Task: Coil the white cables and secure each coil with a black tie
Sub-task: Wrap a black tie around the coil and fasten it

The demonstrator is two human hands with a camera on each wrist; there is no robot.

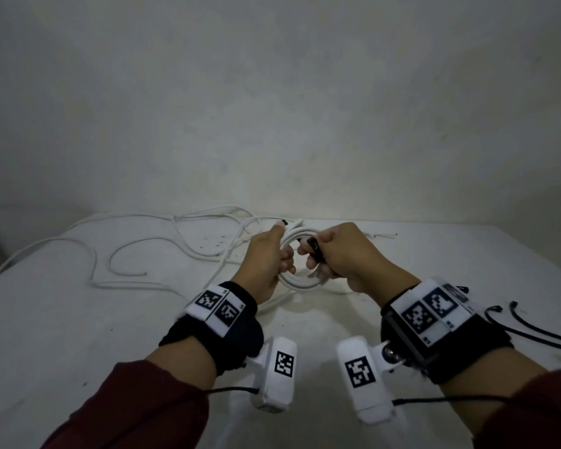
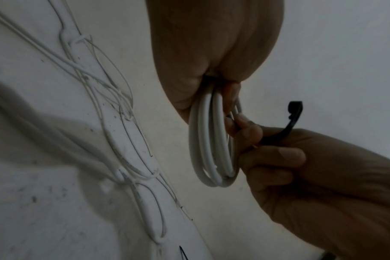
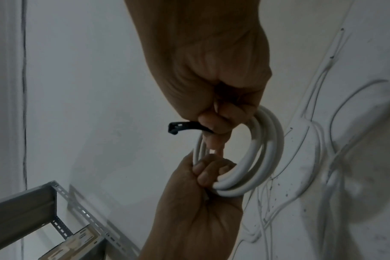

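A coil of white cable hangs just above the table between both hands. My left hand grips the coil's left side, fingers curled through its loops. My right hand pinches a black tie against the coil's right side. The tie's head end sticks out free of the fingers. In the right wrist view the coil loops round my right fingers, with the left hand below it. How far the tie reaches round the coil is hidden by fingers.
Loose white cables sprawl over the left and back of the white table. Several spare black ties lie at the right edge. A grey metal shelf frame stands beyond the table against the wall.
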